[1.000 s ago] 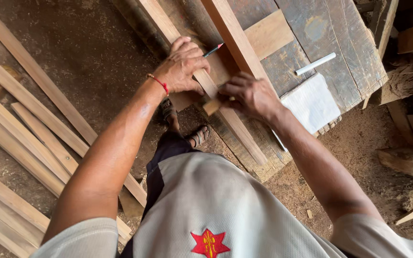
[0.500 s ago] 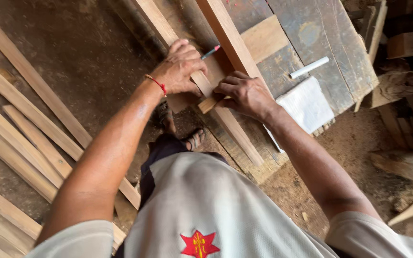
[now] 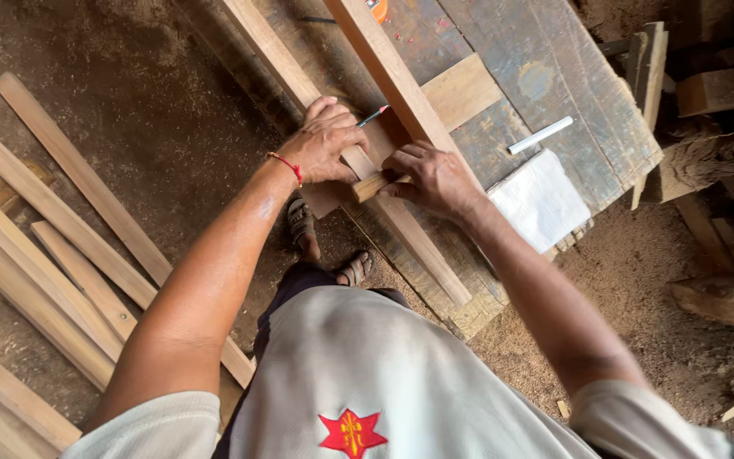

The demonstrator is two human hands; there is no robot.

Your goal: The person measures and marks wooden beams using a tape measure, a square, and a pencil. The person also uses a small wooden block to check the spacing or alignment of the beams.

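My left hand (image 3: 323, 143) presses down on a long thin wooden strip (image 3: 418, 246) that lies slanted across the workbench (image 3: 554, 76). A pencil (image 3: 372, 116) sticks out between its fingers, its tip close to a thicker wooden beam (image 3: 388, 68) beside the strip. My right hand (image 3: 435, 178) grips a small wooden block (image 3: 369, 188) set across the thin strip, just below my left hand. The two hands almost touch. A red thread band circles my left wrist.
On the bench to the right lie a white stick (image 3: 539, 135) and a white folded sheet (image 3: 539, 201). Several planks (image 3: 61, 212) lie on the dusty floor at left. My sandalled feet (image 3: 303, 225) stand by the bench. Offcuts (image 3: 715, 85) pile up at right.
The view has shifted slightly. My right hand has settled lower onto the small block across the strip, while the left hand keeps the pencil in much the same place.
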